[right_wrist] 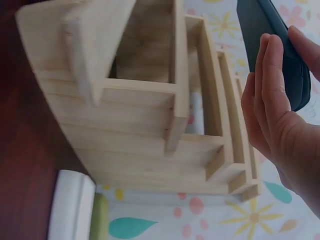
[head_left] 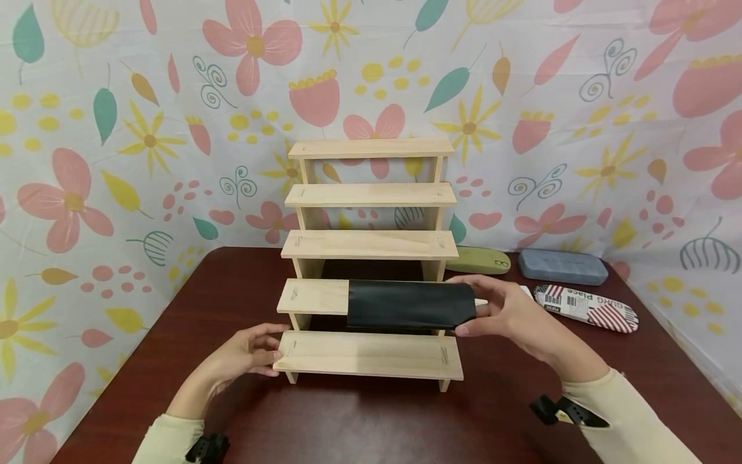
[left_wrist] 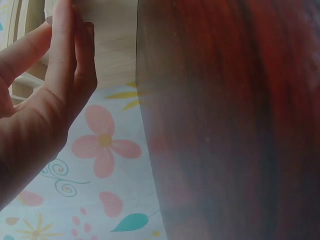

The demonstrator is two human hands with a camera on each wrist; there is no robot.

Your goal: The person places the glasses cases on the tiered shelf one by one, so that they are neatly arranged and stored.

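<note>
A pale wooden stepped stand (head_left: 371, 243) with several tiers stands on the dark table. My right hand (head_left: 493, 306) grips a black glasses case (head_left: 411, 304) by its right end, thumb and fingers on opposite sides. The case is level in front of the second tier from the bottom and covers its right part; whether it touches that tier I cannot tell. In the right wrist view the dark case (right_wrist: 280, 55) appears apart from the stand. My left hand (head_left: 246, 353) holds the left end of the lowest tier (head_left: 371, 354) between thumb and fingers.
Behind the right hand lie a green case (head_left: 478, 261), a blue case (head_left: 562, 267) and a printed case (head_left: 588, 309). A white case (right_wrist: 72, 205), mostly hidden in the head view, lies beside the stand. A flowered cloth (head_left: 174, 129) hangs behind the table (head_left: 324, 425).
</note>
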